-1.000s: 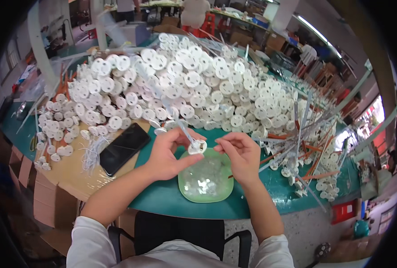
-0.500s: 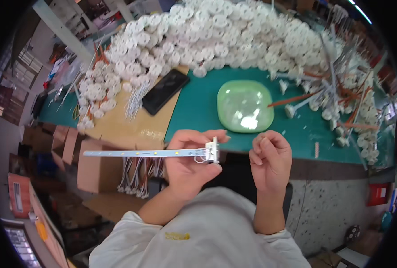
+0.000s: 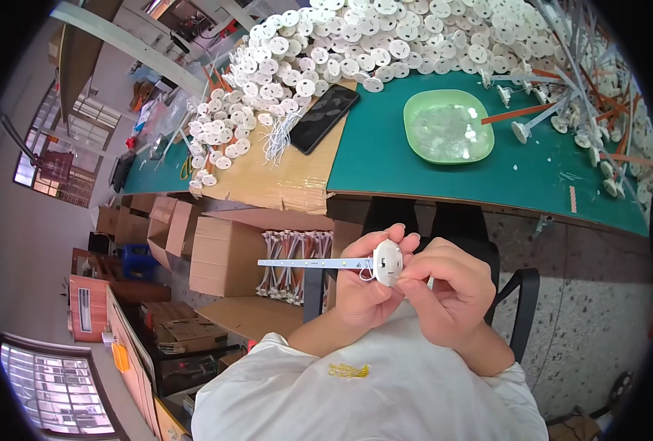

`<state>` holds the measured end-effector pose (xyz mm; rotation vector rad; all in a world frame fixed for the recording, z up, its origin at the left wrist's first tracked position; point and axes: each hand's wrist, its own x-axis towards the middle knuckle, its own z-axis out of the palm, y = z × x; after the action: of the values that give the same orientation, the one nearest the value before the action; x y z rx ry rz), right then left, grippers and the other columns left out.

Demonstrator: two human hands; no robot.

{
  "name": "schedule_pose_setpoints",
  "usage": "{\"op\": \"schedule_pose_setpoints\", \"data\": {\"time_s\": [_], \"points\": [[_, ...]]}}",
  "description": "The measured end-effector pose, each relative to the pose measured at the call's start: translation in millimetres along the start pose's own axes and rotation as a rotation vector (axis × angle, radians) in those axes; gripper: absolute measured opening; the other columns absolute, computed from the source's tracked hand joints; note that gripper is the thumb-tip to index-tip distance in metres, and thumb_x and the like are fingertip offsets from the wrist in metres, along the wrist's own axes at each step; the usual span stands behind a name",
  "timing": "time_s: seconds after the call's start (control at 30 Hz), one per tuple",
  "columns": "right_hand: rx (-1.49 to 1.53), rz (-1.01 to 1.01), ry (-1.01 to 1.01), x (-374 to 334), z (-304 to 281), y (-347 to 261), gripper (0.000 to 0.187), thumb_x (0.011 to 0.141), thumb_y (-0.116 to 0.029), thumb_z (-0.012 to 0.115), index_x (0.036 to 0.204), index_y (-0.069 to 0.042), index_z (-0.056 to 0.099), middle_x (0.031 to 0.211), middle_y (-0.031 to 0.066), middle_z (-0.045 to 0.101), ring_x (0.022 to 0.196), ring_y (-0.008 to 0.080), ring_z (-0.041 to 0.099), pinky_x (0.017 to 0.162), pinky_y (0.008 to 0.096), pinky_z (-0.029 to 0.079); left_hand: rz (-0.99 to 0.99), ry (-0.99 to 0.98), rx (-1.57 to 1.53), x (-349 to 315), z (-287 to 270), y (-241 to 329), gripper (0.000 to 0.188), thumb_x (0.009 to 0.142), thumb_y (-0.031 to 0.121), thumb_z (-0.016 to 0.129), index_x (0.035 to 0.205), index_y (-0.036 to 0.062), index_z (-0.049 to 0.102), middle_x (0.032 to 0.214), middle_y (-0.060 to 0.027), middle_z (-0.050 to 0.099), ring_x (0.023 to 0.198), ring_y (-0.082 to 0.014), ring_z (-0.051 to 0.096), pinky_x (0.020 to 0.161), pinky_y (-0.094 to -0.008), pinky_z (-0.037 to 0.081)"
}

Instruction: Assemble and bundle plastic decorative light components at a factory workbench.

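Note:
My left hand (image 3: 362, 295) is closed round the end of an LED light strip (image 3: 308, 263), a narrow pale bar with small yellowish chips that points left. A round white cap (image 3: 387, 263) with small slots sits at the bar's right end, its face turned toward my right hand. A thin white wire (image 3: 366, 274) loops beside the joint. Thumb and index finger of my right hand (image 3: 448, 290) are pinched together at the cap's lower right edge. Whatever is between those fingertips is too small to make out.
Beyond my hands, the green-topped table (image 3: 370, 158) bears a heap of white round caps (image 3: 385, 44), a light green bowl (image 3: 448, 151) and a black phone (image 3: 325, 117) on cardboard. An open carton (image 3: 227, 257) with bundled strips (image 3: 295, 246) stands left below. A chair armrest (image 3: 521, 309) is at right.
My right hand has moved left and met the cap on the strip held by my left hand. The cap's face has turned into view. The whole view has shifted, with the table now higher.

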<state>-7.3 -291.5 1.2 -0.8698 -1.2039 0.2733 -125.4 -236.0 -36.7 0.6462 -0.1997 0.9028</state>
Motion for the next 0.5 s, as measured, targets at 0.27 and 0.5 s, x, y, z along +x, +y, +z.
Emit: {"op": "schedule_pose_setpoints", "data": {"time_s": [0.27,0.5], "points": [[-0.080,-0.034,-0.056,-2,-5,3,0.015,0.067,0.008,0.068,0.079,0.002,0.062,0.070,0.0098,0.062,0.056,0.0194,0.052,0.050,0.0273,0.039,0.087,-0.021,0.280,-3,-5,7,0.057,0.080,0.002,0.073,0.131,0.0033,0.049,0.140,-0.0170,0.045,0.127,-0.0308,0.049,0.102,-0.0419,0.047],[-0.094,-0.100,-0.102,1,-5,2,0.015,0.068,0.004,0.071,0.081,0.000,0.065,0.071,0.0094,0.065,0.058,0.0208,0.057,0.053,0.0286,0.044,0.082,-0.002,0.278,-4,-7,10,0.060,0.075,0.008,0.079,0.129,0.0022,0.052,0.137,-0.0202,0.048,0.121,-0.0323,0.053,0.100,-0.0426,0.049]]}}
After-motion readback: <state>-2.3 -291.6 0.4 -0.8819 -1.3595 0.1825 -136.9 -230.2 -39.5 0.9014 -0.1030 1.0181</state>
